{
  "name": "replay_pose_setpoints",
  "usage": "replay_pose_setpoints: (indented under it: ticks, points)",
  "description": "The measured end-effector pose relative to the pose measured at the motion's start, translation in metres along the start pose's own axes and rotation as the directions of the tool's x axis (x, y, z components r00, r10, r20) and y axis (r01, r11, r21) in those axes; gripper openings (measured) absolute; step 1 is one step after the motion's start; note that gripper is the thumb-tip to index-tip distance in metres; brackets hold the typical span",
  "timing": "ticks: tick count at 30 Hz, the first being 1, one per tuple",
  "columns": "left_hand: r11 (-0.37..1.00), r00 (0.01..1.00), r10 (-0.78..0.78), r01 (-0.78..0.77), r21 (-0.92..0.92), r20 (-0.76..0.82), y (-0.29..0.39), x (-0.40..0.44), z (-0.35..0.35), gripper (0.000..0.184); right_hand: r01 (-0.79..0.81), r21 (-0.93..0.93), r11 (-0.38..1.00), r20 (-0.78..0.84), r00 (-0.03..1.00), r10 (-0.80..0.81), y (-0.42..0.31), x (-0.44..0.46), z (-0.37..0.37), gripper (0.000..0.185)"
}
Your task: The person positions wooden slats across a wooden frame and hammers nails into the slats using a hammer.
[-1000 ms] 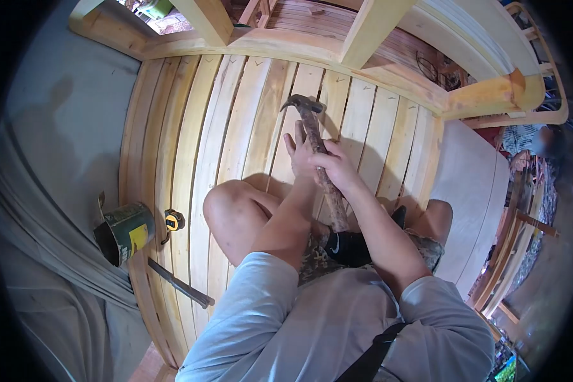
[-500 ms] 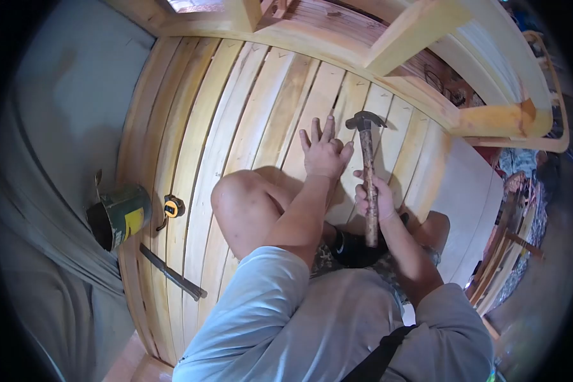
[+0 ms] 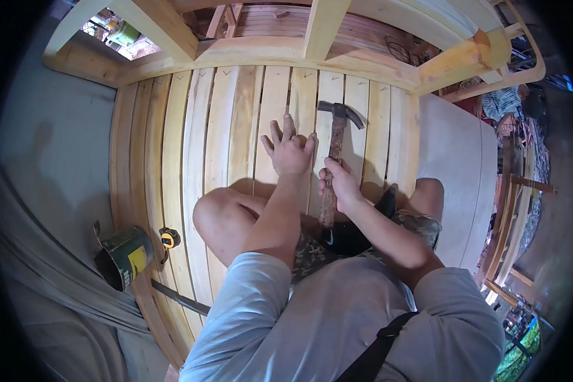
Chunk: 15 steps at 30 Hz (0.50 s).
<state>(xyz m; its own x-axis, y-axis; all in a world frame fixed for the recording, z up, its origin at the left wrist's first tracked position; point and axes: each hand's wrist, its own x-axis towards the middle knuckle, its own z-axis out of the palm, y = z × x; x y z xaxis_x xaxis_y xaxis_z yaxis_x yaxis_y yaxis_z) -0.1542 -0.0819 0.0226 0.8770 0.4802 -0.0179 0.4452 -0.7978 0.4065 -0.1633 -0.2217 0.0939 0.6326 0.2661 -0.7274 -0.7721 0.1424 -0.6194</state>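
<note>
Right hand (image 3: 342, 184) gripping hammer (image 3: 336, 143), slats (image 3: 245, 130) beneath

Location: a woodworking workshop, by appearance. Evidence: a pale, unpainted slatted wooden platform (image 3: 194, 146), several boards bearing dark tick-shaped marks (image 3: 308, 74); a dark-headed claw hammer with a mottled brown handle (image 3: 336, 146); a yellow-and-black tape measure (image 3: 169, 238); a dark green cylindrical can with a yellow label (image 3: 126, 247), tipped over. Right side: long, loose wooden strips (image 3: 517, 219). Beyond the platform: a reddish slatted wooden surface (image 3: 267, 24).
</note>
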Motion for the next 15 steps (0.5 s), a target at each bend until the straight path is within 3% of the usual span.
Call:
replay_pose_setpoints:
  ticks: [7, 15]
  points:
    - [1.000, 0.999, -0.003, 0.004, -0.019, 0.043, 0.001, 0.001, -0.006, 0.049, 0.016, 0.006, 1.000, 0.020, 1.000, -0.016, 0.005, -0.003, -0.003, 0.019]
    - [1.000, 0.996, -0.011, 0.009, 0.017, 0.091, 0.001, 0.001, -0.005, 0.054, 0.061, -0.110, 0.992, -0.025, 0.998, -0.064, -0.001, 0.009, -0.003, 0.018]
